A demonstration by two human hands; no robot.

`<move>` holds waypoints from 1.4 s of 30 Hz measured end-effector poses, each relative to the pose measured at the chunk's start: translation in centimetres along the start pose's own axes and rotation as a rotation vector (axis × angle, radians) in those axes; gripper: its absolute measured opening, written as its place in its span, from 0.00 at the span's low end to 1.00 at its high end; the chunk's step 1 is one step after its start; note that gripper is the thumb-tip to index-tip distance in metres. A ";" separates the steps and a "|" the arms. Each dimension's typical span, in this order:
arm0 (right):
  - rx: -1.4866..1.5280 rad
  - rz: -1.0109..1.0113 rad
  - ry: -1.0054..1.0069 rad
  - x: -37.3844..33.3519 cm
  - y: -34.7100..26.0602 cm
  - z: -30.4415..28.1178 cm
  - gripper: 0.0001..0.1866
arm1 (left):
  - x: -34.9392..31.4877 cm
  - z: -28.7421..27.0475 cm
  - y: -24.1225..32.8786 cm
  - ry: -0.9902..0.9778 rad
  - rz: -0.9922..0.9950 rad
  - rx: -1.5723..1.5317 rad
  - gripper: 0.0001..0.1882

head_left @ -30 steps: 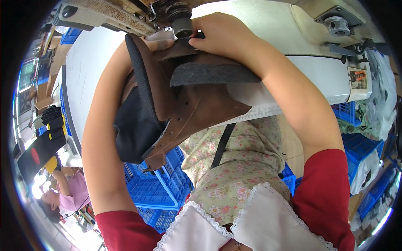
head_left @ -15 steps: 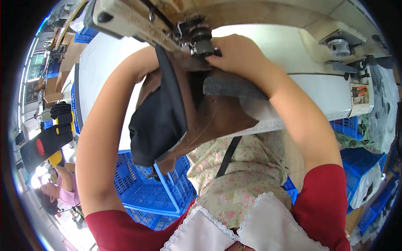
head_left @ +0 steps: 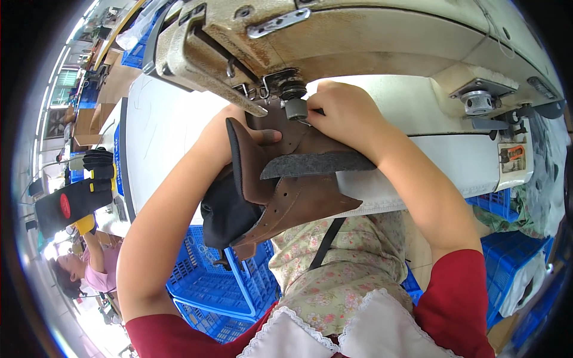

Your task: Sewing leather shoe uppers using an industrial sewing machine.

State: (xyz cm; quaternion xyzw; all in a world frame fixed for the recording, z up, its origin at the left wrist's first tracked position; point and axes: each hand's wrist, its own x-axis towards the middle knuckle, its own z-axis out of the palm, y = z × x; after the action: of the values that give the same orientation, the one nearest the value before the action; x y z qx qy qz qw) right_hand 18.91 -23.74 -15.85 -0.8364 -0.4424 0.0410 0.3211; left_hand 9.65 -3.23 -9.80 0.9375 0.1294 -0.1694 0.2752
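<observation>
A brown shoe upper [head_left: 307, 197] with a black fabric lining [head_left: 230, 209], stitch lines and small punched holes lies under the head of a sewing machine [head_left: 382, 53]. A dark grey strip [head_left: 316, 166] runs along one of its edges. My left hand [head_left: 253, 128] is closed on the upper's far left part, its thumb pressing on the brown face and its other fingers hidden behind. My right hand [head_left: 343, 113] pinches the upper's far edge, right beside the machine's round grey part [head_left: 295, 108]. The needle point cannot be made out.
The white machine table [head_left: 164, 137] spreads to the left, with its front edge near my body. Blue crates [head_left: 221, 274] stand below it, and another blue crate [head_left: 516, 256] at right. At far left a person in a pink top [head_left: 101, 271] handles a black piece [head_left: 62, 206].
The upper has turned and opened out, so more of its brown face shows near the machine. My left thumb has come into sight on it. The whole view has shifted, showing more of the machine.
</observation>
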 end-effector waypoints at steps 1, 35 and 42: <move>-0.008 -0.001 -0.037 -0.1 -0.2 -0.2 0.09 | -0.1 0.0 0.0 0.034 0.008 -0.020 0.31; -0.143 0.067 0.053 0.4 -0.6 0.5 0.10 | 4.7 0.8 -3.8 0.067 0.227 0.060 0.20; -0.126 0.077 0.119 -0.4 -0.5 1.0 0.11 | 5.4 -0.3 -3.0 -0.121 0.242 0.043 0.21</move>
State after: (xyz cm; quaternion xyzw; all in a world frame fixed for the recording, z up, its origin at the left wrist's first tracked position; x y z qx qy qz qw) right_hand 17.95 -23.30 -16.44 -0.8724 -0.3916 -0.0246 0.2916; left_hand 13.59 0.17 -13.09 0.9400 -0.0052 -0.1938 0.2808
